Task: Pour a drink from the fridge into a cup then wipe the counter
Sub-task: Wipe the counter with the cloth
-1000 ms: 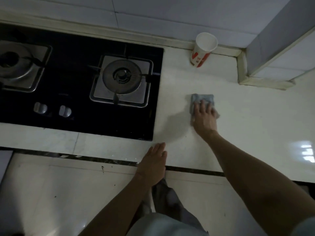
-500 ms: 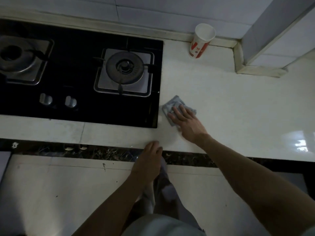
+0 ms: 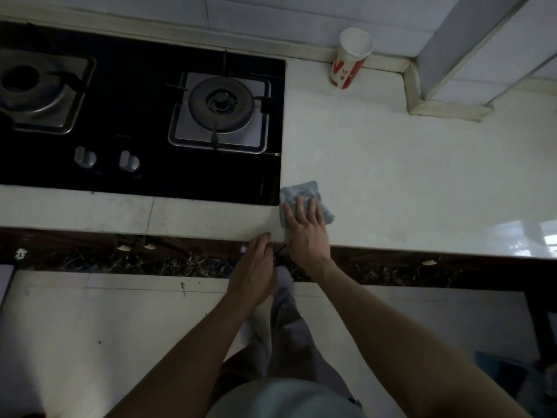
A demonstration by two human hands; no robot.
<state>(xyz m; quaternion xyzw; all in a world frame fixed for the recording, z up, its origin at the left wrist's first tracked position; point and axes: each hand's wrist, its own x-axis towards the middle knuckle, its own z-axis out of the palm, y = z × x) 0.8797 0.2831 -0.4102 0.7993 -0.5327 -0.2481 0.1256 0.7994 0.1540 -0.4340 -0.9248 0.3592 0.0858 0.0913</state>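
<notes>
Camera spot: on the person's head, over the front edge of the counter [image 3: 422, 176].
Looks: forward and down, steeply.
How near: close; the counter fills the picture from side to side.
Top of picture: wall [image 3: 271, 13] at the counter's back edge.
Bottom of picture: floor [image 3: 90, 327] and the person's legs [image 3: 286, 327].

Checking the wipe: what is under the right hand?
A grey-blue cloth lies under the right hand, flat on the white counter. The counter patch beneath the cloth is covered, so it cannot be seen.
</notes>
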